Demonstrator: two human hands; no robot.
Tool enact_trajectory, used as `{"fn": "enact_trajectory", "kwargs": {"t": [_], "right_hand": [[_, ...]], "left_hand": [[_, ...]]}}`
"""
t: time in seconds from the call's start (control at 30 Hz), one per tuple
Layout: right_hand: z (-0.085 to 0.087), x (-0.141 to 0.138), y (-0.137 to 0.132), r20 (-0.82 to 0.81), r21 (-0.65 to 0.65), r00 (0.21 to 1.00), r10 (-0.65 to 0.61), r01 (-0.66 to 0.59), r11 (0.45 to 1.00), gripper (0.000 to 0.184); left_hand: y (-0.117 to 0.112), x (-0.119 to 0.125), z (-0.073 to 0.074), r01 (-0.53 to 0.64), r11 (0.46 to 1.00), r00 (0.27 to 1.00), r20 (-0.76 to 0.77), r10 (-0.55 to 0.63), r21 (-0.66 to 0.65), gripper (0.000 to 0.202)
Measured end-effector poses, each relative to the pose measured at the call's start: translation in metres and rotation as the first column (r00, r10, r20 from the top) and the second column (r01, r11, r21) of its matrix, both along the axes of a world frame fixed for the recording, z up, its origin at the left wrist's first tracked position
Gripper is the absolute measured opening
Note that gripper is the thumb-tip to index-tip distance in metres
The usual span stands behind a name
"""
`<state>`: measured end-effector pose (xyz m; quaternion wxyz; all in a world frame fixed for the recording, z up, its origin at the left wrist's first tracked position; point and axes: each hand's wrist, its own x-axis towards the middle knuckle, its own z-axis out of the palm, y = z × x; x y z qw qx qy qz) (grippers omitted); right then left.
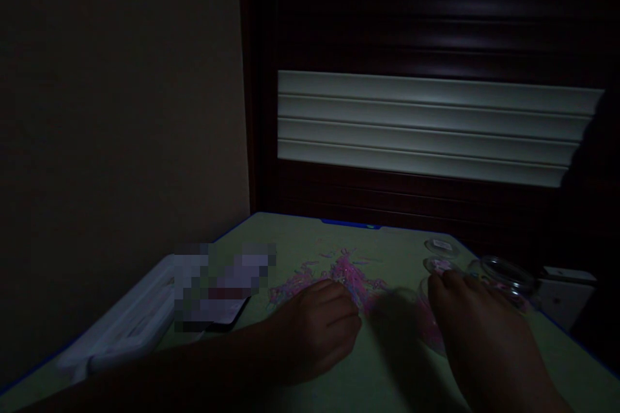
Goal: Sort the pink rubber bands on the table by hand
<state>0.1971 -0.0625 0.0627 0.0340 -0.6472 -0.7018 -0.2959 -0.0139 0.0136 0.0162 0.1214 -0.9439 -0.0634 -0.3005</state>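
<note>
Left hand (314, 329) curled, fingertips in pink elastic bands (339, 274) spread near far edge of green worktop (290, 242); hold unclear. Right hand (477, 329) half open, just behind small clear dish (438, 264), beside glass jar (506, 281); holding nothing visible.

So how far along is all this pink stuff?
Done: a small clear round dish holds some pink bits. In hand: the left hand touches loose thin pink loops; the right hand is at the dish. Left: those loops lie scattered on the pale green table.
</note>
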Motion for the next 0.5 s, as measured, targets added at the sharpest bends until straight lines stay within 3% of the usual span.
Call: {"fn": "enact_trajectory", "kwargs": {"t": [0.3,0.5], "right_hand": [[0.0002,0.0022,0.0019,0.006,0.002,1.0,0.009,-0.009,1.0,0.034],[0.002,-0.0066,-0.0005,0.016,0.028,0.999,0.03,-0.03,0.999,0.03]], "left_hand": [[0.0002,0.0004,0.0001,-0.033,0.999,0.999,0.001,0.033,0.013,0.012],[0.0025,0.0003,0.0027,-0.131,0.988,0.991,-0.018,0.13,-0.081,0.013]]}}
